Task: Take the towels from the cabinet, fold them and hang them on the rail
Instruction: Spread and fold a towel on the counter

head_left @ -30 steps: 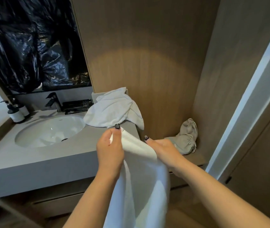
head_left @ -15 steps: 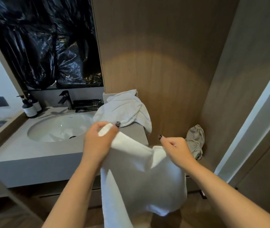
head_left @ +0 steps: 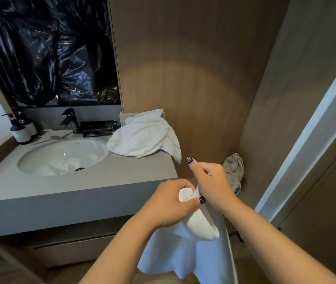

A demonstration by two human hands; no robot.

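Here, the person is holding a white towel point(head_left: 195, 224) in front of the body, below and just off the front right corner of the grey desk point(head_left: 105, 181), with both hands close together at its top edge. The left hand point(head_left: 169, 206) is gripping a bunched corner of the towel, its fingers point(head_left: 180, 184) curling over the cloth and the thumb pressing in from below, so the fingers are pinching the fabric. The right hand point(head_left: 214, 185) is lying just beside it, touching the same bunch, with its thumb sticking up and the other fingers curling in around the towel's edge. The rest of the towel is hanging down loosely between the forearms, folding over itself. On the desk, a second white towel point(head_left: 144, 136) is lying in a crumpled heap at the back right corner, one end drooping over the edge. To its left a white sink point(head_left: 64, 156) is sitting in the desk, with a dark tap point(head_left: 70, 119) behind it and two pump bottles point(head_left: 21, 128) at the far left. Black plastic sheeting point(head_left: 46, 48) is covering the wall above. A beige cloth bag point(head_left: 233, 171) is resting on a low wooden ledge beyond the right hand, against the wood panelling.
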